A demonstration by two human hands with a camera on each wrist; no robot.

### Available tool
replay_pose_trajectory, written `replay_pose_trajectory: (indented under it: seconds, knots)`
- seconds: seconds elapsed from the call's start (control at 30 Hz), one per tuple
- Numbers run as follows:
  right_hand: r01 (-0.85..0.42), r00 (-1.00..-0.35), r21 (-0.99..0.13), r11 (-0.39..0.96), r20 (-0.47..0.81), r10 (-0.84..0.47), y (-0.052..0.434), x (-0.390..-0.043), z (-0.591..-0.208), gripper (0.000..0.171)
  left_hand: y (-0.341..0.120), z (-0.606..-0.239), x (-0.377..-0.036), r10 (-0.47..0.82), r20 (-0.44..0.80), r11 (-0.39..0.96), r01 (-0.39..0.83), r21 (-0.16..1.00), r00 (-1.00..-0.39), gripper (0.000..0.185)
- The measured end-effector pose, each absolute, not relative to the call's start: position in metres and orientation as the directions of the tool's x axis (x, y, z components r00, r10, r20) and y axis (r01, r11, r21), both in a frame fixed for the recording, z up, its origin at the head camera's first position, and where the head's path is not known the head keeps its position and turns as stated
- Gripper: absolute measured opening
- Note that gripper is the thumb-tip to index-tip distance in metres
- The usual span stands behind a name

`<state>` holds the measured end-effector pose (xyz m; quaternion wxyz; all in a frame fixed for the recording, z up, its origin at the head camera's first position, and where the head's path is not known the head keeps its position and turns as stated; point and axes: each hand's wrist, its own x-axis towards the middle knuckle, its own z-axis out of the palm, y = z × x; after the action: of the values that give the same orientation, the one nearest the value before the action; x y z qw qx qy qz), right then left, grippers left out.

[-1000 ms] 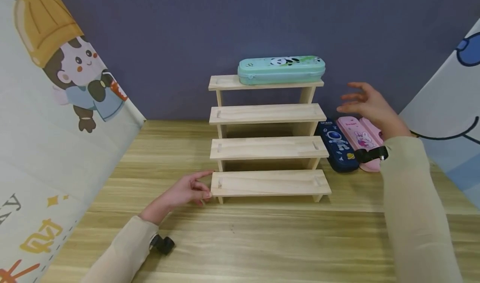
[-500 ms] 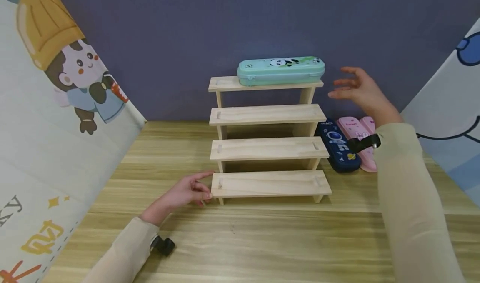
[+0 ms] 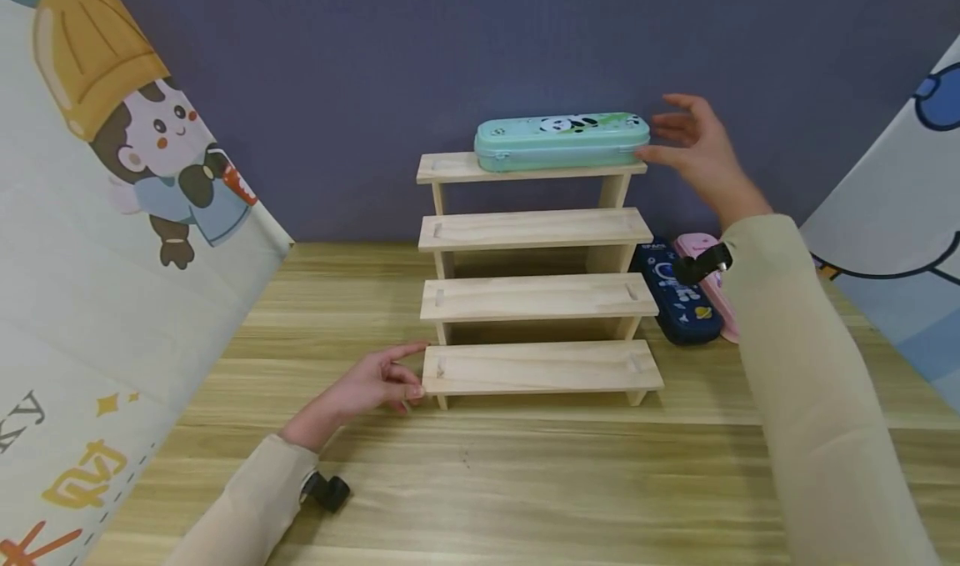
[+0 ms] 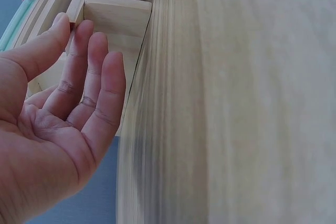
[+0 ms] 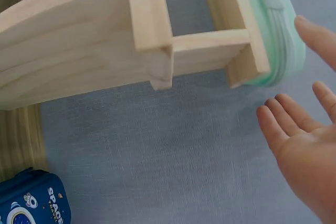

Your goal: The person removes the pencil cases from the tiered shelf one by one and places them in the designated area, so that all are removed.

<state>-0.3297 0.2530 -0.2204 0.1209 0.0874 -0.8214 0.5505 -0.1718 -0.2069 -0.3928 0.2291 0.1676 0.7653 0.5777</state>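
Note:
A light wooden step rack (image 3: 540, 368) stands on the table, its tiers rising toward the back. On its top board lies a mint-green pencil case (image 3: 562, 145) with pandas on the lid. My left hand (image 3: 367, 383) holds the left end of the lowest board, thumb at the front corner and index finger at the back one. In the left wrist view the thumb and fingertips meet at the board's edge. My right hand (image 3: 697, 145) is raised at the right end of the green case, fingers spread and thumb low; in the right wrist view a gap shows between fingers and case.
A navy pencil case (image 3: 678, 295) with an astronaut lies on the table right of the rack. Beside it is a pink case (image 3: 701, 249), partly behind the right wrist. A dark wall (image 3: 337, 116) rises behind the rack, with printed panels on both sides.
My right hand has moved up and to the left, from above the pink cases to the green case's right end. The left hand has stayed at the lowest board.

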Motion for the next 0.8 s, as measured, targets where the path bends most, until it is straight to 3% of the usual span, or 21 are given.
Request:
replay_pose_trajectory:
  seconds: [0.53, 0.8]
  knots:
    - [-0.322, -0.947, -0.878, 0.354, 0.302, -0.110, 0.242, -0.338, -0.219, 0.074, -0.202, -0.391, -0.170, 0.513, -0.156, 0.271, -0.013, 0.962, -0.844, 0.075]
    - [-0.367, -0.930, -0.864, 0.345, 0.335, -0.152, 0.241, -0.331, -0.221, 0.044, -0.202, -0.390, -0.170, 0.517, -0.154, 0.268, -0.012, 0.963, -0.842, 0.075]
